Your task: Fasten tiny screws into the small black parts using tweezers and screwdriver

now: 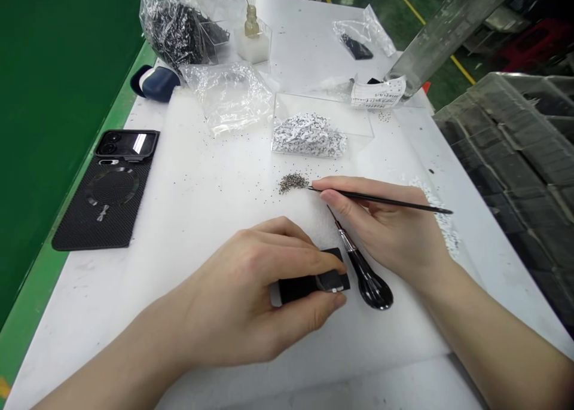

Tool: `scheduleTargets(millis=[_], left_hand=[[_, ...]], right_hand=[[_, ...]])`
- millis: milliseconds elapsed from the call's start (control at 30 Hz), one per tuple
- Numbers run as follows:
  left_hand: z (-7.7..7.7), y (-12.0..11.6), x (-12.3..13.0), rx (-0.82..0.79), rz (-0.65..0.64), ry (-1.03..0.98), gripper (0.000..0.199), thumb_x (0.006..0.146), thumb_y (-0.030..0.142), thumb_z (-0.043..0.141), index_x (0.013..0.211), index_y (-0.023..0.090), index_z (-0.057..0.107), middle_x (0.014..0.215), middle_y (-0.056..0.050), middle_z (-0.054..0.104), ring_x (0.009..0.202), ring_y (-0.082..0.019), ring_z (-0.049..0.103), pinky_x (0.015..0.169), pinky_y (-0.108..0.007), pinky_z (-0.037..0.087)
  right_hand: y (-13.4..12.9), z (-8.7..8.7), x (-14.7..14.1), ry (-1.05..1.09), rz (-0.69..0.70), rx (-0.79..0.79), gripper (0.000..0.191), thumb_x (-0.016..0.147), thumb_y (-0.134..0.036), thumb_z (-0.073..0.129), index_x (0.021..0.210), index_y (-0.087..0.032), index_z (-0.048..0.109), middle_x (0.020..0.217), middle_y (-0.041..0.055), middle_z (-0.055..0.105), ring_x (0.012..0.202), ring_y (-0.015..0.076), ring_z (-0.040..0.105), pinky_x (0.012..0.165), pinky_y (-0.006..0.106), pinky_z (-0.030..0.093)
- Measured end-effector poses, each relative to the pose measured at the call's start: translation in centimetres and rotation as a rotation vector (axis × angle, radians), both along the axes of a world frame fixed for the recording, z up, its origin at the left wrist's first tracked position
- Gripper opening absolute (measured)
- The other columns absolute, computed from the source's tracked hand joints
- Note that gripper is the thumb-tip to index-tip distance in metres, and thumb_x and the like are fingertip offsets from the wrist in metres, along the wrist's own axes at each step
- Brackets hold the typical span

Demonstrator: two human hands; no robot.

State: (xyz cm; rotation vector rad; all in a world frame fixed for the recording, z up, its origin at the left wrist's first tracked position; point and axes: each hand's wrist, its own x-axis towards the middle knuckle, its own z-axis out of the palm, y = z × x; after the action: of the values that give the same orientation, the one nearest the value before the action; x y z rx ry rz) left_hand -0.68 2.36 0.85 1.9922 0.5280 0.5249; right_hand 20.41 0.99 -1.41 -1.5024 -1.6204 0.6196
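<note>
My left hand (264, 290) is closed around a small black block (298, 288) with a glossy dark part at its right end. Between the thumb and fingers of my right hand (381, 225) is a pair of thin black tweezers (394, 199), its tip at the edge of a small pile of tiny metal screws (292, 183). A screwdriver (370, 281) with a bulbous black handle lies between my hands, its thin shaft pointing up and left. Behind the pile, a clear tray (309, 150) holds many small white pieces (309, 132).
A black phone (125, 145) lies at the left. Clear plastic bags (228, 96), a dark blue case (159, 84) and a small bottle (252, 24) stand towards the back. More white pieces (448, 230) lie right of my right hand. Stacked bins (515, 153) stand beyond the right edge.
</note>
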Motion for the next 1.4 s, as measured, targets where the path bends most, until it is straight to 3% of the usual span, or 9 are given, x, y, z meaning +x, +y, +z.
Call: scheduleTargets(millis=[500, 767, 967, 1133, 1267, 1400], left_hand=[[-0.2, 0.1, 0.1, 0.003, -0.007, -0.015, 0.019, 0.094, 0.014, 0.065, 0.109, 0.010, 0.076, 0.096, -0.004, 0.080, 0.093, -0.013, 0.070, 0.098, -0.021, 0.051], [-0.3, 0.1, 0.0, 0.029, -0.016, -0.039, 0.021, 0.095, 0.015, 0.065, 0.112, 0.009, 0.076, 0.095, -0.003, 0.079, 0.092, -0.013, 0.070, 0.094, -0.022, 0.053], [-0.5, -0.2, 0.0, 0.087, 0.000, -0.079, 0.023, 0.094, 0.012, 0.065, 0.114, 0.007, 0.075, 0.093, -0.003, 0.079, 0.090, -0.013, 0.071, 0.095, -0.023, 0.054], [-1.1, -0.2, 0.0, 0.188, 0.113, -0.127, 0.025, 0.093, 0.012, 0.065, 0.116, 0.006, 0.073, 0.095, -0.006, 0.079, 0.094, -0.014, 0.070, 0.097, -0.023, 0.054], [-1.2, -0.3, 0.0, 0.222, 0.206, -0.068, 0.025, 0.093, 0.015, 0.066, 0.117, 0.011, 0.074, 0.098, -0.004, 0.079, 0.096, -0.015, 0.068, 0.089, -0.024, 0.056], [-1.0, -0.5, 0.1, 0.176, 0.226, -0.041, 0.018, 0.094, 0.017, 0.066, 0.108, 0.014, 0.076, 0.094, -0.004, 0.078, 0.095, -0.016, 0.068, 0.082, -0.024, 0.057]], right_hand=[[0.1, -0.1, 0.2, -0.006, 0.029, 0.029, 0.016, 0.091, -0.025, 0.073, 0.104, -0.026, 0.081, 0.106, -0.0050, 0.082, 0.099, 0.0119, 0.077, 0.089, 0.019, 0.062], [-0.1, 0.4, 0.0, 0.003, 0.000, 0.027, 0.014, 0.090, -0.024, 0.074, 0.101, -0.027, 0.082, 0.101, -0.0050, 0.083, 0.094, 0.0116, 0.077, 0.087, 0.018, 0.062], [-0.9, 1.8, 0.7, 0.102, -0.084, 0.064, 0.010, 0.088, -0.027, 0.078, 0.096, -0.031, 0.082, 0.099, -0.0052, 0.083, 0.087, 0.0118, 0.078, 0.078, 0.019, 0.063], [-1.9, 2.7, 2.1, 0.236, 0.103, 0.122, 0.014, 0.091, -0.022, 0.075, 0.098, -0.031, 0.082, 0.095, -0.0032, 0.083, 0.082, 0.0131, 0.078, 0.075, 0.022, 0.064], [-2.1, 2.2, 2.7, 0.358, 0.296, 0.118, 0.014, 0.093, -0.019, 0.071, 0.101, -0.025, 0.080, 0.099, 0.0023, 0.082, 0.096, 0.0211, 0.078, 0.088, 0.034, 0.065], [-2.0, 1.6, 2.5, 0.414, 0.445, 0.079, 0.015, 0.095, -0.019, 0.068, 0.105, -0.025, 0.077, 0.101, 0.0042, 0.081, 0.095, 0.0230, 0.078, 0.089, 0.042, 0.065]])
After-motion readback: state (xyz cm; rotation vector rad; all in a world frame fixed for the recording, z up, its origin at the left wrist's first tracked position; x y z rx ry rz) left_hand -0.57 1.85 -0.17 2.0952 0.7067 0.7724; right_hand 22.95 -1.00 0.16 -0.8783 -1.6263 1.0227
